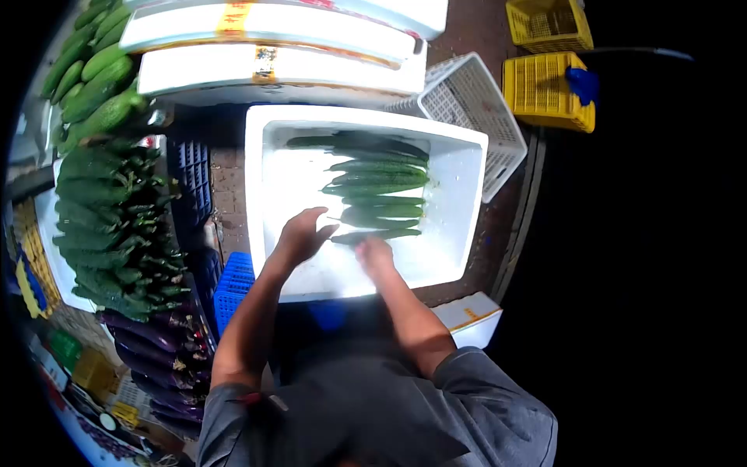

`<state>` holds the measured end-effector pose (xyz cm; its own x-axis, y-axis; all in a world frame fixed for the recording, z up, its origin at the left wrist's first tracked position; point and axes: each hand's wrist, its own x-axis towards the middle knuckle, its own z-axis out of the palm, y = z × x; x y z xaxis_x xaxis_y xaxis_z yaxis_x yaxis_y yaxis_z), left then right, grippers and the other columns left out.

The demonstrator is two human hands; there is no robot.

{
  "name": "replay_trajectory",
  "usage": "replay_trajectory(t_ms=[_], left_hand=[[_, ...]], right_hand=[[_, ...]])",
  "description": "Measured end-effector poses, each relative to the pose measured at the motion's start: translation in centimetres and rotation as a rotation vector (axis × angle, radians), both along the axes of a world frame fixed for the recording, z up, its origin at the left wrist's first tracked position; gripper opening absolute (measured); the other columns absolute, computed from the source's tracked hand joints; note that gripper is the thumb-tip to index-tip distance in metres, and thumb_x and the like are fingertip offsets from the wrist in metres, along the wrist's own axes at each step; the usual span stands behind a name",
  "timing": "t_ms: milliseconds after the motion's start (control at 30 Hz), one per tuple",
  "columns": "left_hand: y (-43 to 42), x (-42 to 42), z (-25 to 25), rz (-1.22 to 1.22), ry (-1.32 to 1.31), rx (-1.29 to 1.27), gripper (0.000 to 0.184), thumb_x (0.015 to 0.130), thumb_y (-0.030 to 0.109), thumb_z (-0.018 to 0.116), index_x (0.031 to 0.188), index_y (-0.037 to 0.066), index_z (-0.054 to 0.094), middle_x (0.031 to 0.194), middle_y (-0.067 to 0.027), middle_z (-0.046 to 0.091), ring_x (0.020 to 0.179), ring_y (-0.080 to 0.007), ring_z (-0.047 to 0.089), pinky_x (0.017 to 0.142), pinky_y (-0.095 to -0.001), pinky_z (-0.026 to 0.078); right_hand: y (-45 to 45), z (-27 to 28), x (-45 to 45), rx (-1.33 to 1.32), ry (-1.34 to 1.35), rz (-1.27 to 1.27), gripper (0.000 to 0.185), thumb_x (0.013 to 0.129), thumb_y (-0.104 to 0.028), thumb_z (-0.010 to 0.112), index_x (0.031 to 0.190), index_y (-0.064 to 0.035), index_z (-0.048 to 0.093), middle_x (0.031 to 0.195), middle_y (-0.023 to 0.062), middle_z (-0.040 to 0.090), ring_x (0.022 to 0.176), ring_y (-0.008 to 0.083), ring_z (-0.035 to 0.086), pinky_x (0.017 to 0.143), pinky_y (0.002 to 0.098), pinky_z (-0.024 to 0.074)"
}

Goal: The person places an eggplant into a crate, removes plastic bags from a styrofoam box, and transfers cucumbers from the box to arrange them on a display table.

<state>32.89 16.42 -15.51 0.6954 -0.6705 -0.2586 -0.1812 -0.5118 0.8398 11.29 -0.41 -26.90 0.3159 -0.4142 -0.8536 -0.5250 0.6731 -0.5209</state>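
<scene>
A white foam box (261,194) lies in front of me, with several green cucumbers (381,180) laid side by side in its right half. My left hand (302,236) is over the left part of the box, thumb and fingers apart, with nothing between them. Its thumb is near the stem ends of the lower cucumbers. My right hand (375,255) is at the lower edge of the lowest cucumber (397,233), touching it or just beside it. Motion blur smears its fingers, and whether they grip anything is hidden.
White foam boxes (202,74) are stacked beyond the box. A grey crate (502,117) and yellow crates (537,82) are at the upper right. Green vegetables (101,210) and eggplants (148,342) lie at the left. A blue crate (233,292) is by my left forearm.
</scene>
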Motion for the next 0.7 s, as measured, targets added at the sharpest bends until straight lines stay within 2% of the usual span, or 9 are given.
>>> replay_trajectory(t_ms=[33,100,200,267,333,433,500,567,700], left_hand=[[-1.3,-0.9,-4.3,-0.016,-0.026,0.047,0.042,0.089,0.027,0.076,0.117,-0.002,0.065,0.111,-0.0239,0.07,0.103,-0.0403,0.067,0.088,-0.0413,0.054],[-4.1,-1.1,-8.9,-0.088,0.108,0.288,0.049,0.09,0.038,0.071,0.121,0.001,0.066,0.115,-0.0218,0.069,0.107,-0.0386,0.066,0.093,-0.0433,0.052],[-7.4,-1.9,-12.1,-0.18,0.164,0.446,0.047,0.089,0.039,0.07,0.12,0.005,0.067,0.113,-0.0211,0.069,0.107,-0.0382,0.065,0.092,-0.045,0.052],[-8.8,-3.2,-14.0,-0.127,0.063,0.438,0.048,0.09,0.04,0.069,0.12,0.003,0.067,0.112,-0.0218,0.069,0.106,-0.0395,0.065,0.092,-0.046,0.052],[-9.8,-3.8,-15.6,-0.101,0.098,0.447,0.049,0.09,0.04,0.068,0.121,0.003,0.066,0.114,-0.022,0.068,0.107,-0.0389,0.065,0.092,-0.0458,0.052],[-10.8,-5.0,-16.1,-0.135,0.114,0.414,0.05,0.091,0.039,0.068,0.122,0.0,0.065,0.118,-0.0223,0.066,0.109,-0.0377,0.064,0.093,-0.0446,0.051],[-11.3,-5.7,-16.7,-0.202,0.076,0.404,0.05,0.092,0.038,0.068,0.121,-0.002,0.065,0.122,-0.0226,0.065,0.111,-0.0371,0.064,0.094,-0.0433,0.051],[-11.9,-5.9,-16.8,-0.127,0.086,0.442,0.049,0.094,0.038,0.067,0.122,-0.002,0.064,0.121,-0.0233,0.061,0.11,-0.0394,0.062,0.095,-0.045,0.05],[-11.5,-6.8,-18.1,-0.012,0.13,0.364,0.038,0.098,0.032,0.06,0.121,0.002,0.062,0.12,-0.0227,0.06,0.105,-0.0418,0.063,0.09,-0.0488,0.051]], right_hand=[[-0.7,-0.8,0.6,0.269,0.153,-0.315,0.013,0.099,-0.019,0.057,0.102,-0.0063,0.056,0.081,0.0046,0.055,0.065,0.0214,0.057,0.05,0.0355,0.0397],[-0.9,-1.8,1.1,0.273,0.279,-0.411,0.013,0.099,-0.019,0.057,0.098,-0.006,0.055,0.079,0.0058,0.054,0.064,0.0224,0.056,0.05,0.0362,0.0399],[-1.1,-3.6,0.7,0.152,0.326,-0.073,0.024,0.101,-0.026,0.057,0.112,-0.0053,0.06,0.096,0.0096,0.062,0.082,0.0243,0.061,0.062,0.0374,0.0514],[-1.0,-5.0,2.4,0.407,0.396,-0.63,0.023,0.1,-0.029,0.057,0.113,-0.0105,0.059,0.099,0.0081,0.061,0.083,0.0238,0.06,0.061,0.0375,0.0495],[-0.8,-8.6,1.6,0.476,0.354,-0.769,0.02,0.099,-0.033,0.056,0.11,-0.0163,0.058,0.097,0.0093,0.06,0.072,0.0243,0.057,0.057,0.0404,0.0447],[0.5,-12.6,-0.1,0.437,0.164,-0.903,0.027,0.098,-0.033,0.057,0.119,-0.0154,0.06,0.11,0.0079,0.063,0.088,0.0231,0.063,0.07,0.0403,0.0508],[4.3,-17.0,-1.7,-0.062,-0.045,-0.604,0.03,0.099,-0.03,0.056,0.123,-0.0127,0.06,0.113,0.0067,0.063,0.095,0.0215,0.064,0.077,0.0374,0.052],[4.6,-17.7,-2.3,-0.244,-0.059,-0.515,0.033,0.099,-0.029,0.057,0.125,-0.0083,0.06,0.116,0.0073,0.064,0.099,0.0211,0.064,0.081,0.0361,0.0529],[1.0,-10.8,2.5,0.053,0.248,-0.78,0.043,0.098,-0.03,0.063,0.125,0.0038,0.06,0.12,0.0117,0.065,0.101,0.0228,0.065,0.083,0.0366,0.0543]])
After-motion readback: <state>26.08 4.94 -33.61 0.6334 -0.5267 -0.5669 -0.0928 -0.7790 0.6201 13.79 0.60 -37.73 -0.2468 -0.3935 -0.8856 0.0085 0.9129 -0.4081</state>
